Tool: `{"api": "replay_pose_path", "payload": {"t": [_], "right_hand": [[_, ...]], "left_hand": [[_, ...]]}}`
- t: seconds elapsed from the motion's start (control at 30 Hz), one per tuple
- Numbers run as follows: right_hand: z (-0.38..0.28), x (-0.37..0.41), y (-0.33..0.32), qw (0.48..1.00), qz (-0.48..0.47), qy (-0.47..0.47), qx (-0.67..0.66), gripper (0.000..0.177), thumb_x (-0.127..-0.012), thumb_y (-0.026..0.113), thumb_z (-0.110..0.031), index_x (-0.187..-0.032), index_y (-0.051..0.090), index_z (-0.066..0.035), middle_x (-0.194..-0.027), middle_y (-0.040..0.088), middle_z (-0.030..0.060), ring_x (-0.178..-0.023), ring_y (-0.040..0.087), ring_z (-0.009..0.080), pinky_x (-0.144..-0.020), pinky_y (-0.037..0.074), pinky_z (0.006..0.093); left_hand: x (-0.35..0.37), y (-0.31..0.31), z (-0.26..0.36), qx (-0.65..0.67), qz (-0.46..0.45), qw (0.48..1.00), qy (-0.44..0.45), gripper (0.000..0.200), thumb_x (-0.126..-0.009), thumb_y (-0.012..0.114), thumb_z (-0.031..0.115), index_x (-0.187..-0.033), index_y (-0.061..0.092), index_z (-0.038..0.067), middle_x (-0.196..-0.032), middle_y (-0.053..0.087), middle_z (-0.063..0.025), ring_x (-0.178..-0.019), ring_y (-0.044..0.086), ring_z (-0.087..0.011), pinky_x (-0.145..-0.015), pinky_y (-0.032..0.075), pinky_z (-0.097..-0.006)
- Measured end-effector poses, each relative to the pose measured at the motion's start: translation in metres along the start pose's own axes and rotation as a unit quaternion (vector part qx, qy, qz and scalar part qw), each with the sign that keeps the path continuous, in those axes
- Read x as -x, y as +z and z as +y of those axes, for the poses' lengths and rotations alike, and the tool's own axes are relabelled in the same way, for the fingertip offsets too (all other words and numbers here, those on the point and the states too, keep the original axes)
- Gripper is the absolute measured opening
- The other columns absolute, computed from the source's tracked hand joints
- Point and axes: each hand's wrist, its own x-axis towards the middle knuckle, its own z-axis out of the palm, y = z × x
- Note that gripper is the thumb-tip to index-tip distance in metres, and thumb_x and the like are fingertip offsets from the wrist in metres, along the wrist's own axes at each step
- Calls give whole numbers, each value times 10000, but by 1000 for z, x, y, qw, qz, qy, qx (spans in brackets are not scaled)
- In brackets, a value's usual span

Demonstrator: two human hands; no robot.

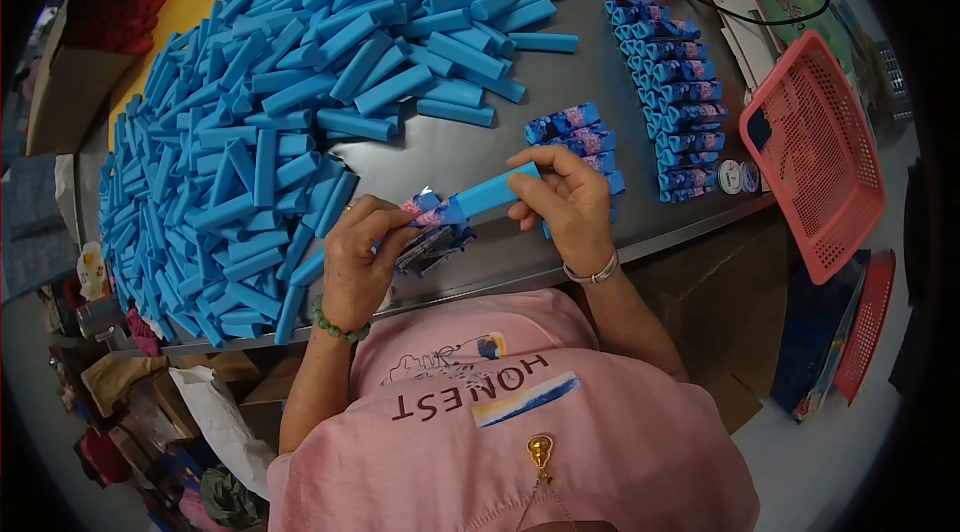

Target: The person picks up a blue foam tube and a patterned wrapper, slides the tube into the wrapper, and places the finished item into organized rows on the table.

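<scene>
My right hand pinches the upper right end of a plain blue triangular tube. The tube's other end sits in a dark blue and pink printed sleeve. My left hand is closed on the sleeve's left side, its fingertips pressed together. Below the sleeve, beside my left hand, lies a small bunch of flat printed sleeves. Just behind my right hand, partly hidden by it, is a short row of sleeved tubes.
A large heap of blue tubes covers the table's left and back. Sleeved tubes stand stacked in a column on the right, near two small round rolls. A pink perforated basket overhangs the right edge. A black cable curves behind.
</scene>
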Motion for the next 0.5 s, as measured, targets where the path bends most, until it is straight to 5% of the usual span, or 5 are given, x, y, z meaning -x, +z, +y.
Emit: {"api": "replay_pose_path", "payload": {"t": [0.2, 0.3, 0.37, 0.5], "right_hand": [[13, 2, 20, 996, -22, -83, 36, 167, -864, 638, -59, -1012, 613, 14, -823, 642, 80, -618, 633, 75, -489, 471, 173], [6, 2, 17, 997, -54, -35, -29, 179, -898, 603, -70, -1050, 611, 24, -888, 636, 104, -660, 655, 106, -506, 494, 184], [3, 0, 12, 975, -71, 95, -190, 199, -926, 566, -84, -1086, 604, 29, -874, 638, 101, -687, 671, 136, -515, 517, 197], [10, 2, 11, 970, -110, 103, -189, 196, -933, 555, -89, -1079, 600, 33, -877, 648, 109, -693, 679, 152, -514, 534, 212]], "left_hand": [[-5, 20, 1, 278, -27, 953, -115, 202, -771, 703, -8, -972, 684, -3, -934, 631, -69, -870, 596, -133, -772, 473, -247], [-5, 19, -1, 380, -25, 914, -138, 203, -787, 703, -6, -989, 681, -12, -979, 615, -56, -887, 585, -123, -787, 473, -242], [-4, 17, -2, 373, -22, 917, -143, 203, -784, 703, -19, -986, 683, -17, -992, 608, -56, -903, 582, -128, -787, 477, -240], [-3, 20, 5, 395, -21, 908, -136, 210, -781, 699, -31, -989, 686, -12, -994, 608, -65, -913, 580, -129, -784, 476, -234]]}}
